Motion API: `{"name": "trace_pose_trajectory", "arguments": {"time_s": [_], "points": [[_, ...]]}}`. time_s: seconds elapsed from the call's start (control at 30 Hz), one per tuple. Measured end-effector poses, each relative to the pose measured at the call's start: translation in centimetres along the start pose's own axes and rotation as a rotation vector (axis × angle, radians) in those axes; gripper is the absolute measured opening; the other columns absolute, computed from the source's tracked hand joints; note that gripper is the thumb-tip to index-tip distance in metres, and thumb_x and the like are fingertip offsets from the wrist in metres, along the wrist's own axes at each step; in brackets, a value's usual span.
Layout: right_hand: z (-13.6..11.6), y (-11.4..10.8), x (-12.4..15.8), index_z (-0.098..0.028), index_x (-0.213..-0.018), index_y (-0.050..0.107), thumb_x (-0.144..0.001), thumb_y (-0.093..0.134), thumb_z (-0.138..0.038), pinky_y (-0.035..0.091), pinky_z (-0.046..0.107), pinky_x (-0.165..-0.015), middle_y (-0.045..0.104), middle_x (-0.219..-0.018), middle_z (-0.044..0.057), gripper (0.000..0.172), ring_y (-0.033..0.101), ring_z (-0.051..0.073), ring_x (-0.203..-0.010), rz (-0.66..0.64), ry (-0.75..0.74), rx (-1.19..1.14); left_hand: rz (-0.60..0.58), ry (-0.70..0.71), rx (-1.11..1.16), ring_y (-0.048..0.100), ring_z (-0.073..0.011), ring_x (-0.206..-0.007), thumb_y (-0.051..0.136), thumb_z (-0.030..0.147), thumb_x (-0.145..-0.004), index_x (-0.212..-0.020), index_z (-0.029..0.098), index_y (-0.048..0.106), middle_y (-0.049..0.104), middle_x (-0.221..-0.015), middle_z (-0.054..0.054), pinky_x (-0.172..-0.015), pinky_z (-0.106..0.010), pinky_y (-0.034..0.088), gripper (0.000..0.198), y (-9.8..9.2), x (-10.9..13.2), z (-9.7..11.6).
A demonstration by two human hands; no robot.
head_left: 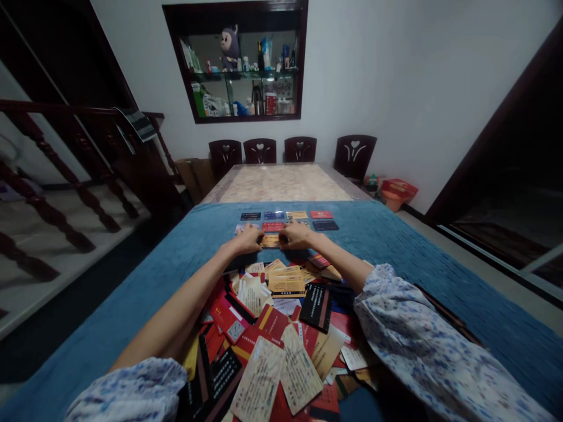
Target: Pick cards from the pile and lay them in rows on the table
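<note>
My left hand (249, 239) and my right hand (295, 235) reach forward over a blue cloth (396, 246) and together pinch an orange card (271, 241) by its two short ends, fingers curled onto it. Just beyond lie cards set out in rows: a dark card (250, 216), a blue card (274, 215), a yellow card (297, 215), a red card (321, 214), a black card (325, 225) and a red one (273, 226). Below my forearms spreads a loose heap of several cards (277, 328), red, black and cream.
The blue cloth covers the near part of a long table (281, 183) with a pale marbled top. Dark chairs (299, 149) stand at its far end. A wall niche (240, 64) holds bottles and a toy. A stair railing (65, 146) runs at left.
</note>
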State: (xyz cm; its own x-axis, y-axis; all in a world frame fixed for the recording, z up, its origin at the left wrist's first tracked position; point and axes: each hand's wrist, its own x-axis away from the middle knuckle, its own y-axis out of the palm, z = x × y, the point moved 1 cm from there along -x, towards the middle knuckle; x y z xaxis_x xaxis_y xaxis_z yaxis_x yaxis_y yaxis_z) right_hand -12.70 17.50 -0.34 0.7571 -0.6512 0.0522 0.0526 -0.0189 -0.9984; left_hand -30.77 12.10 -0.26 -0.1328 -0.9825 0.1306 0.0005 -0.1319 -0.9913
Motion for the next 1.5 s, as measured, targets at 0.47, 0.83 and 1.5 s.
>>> {"name": "trace_pose_trajectory", "arguments": {"time_s": [0.47,0.83,1.5], "points": [[0.2,-0.1,-0.6,-0.025,-0.107,0.076,-0.076,0.073,-0.041,0.046,0.041,-0.092,0.071,-0.118,0.011,0.035,0.052,0.036,-0.121,-0.055,0.008,-0.001,0.001,0.031,0.018,0.043,-0.0336,-0.126,0.060,0.024,-0.074,-0.101,0.023,0.068,0.065,-0.114,-0.010,-0.098,-0.050,0.042,0.028,0.2,-0.2,-0.5],[-0.4,-0.8,-0.2,-0.022,-0.104,0.077,-0.079,0.066,-0.038,0.048,0.039,-0.089,0.073,-0.115,0.013,0.032,0.058,0.034,-0.115,-0.062,0.009,0.029,0.050,0.051,-0.042,0.041,-0.0361,-0.128,0.057,0.017,-0.074,-0.089,0.021,0.067,0.068,-0.112,-0.011,-0.096,-0.051,0.039,0.018,0.4,0.1,0.2],[2.2,-1.7,5.4,-0.021,-0.107,0.073,-0.089,0.061,-0.028,0.041,0.037,-0.087,0.071,-0.116,0.011,0.022,0.053,0.031,-0.116,0.142,-0.007,0.049,0.208,0.103,-0.012,0.034,-0.0339,-0.136,0.050,0.022,-0.087,-0.107,0.020,0.068,0.062,-0.127,-0.013,-0.106,-0.055,0.032,0.027,0.5,2.4,1.5]]}}
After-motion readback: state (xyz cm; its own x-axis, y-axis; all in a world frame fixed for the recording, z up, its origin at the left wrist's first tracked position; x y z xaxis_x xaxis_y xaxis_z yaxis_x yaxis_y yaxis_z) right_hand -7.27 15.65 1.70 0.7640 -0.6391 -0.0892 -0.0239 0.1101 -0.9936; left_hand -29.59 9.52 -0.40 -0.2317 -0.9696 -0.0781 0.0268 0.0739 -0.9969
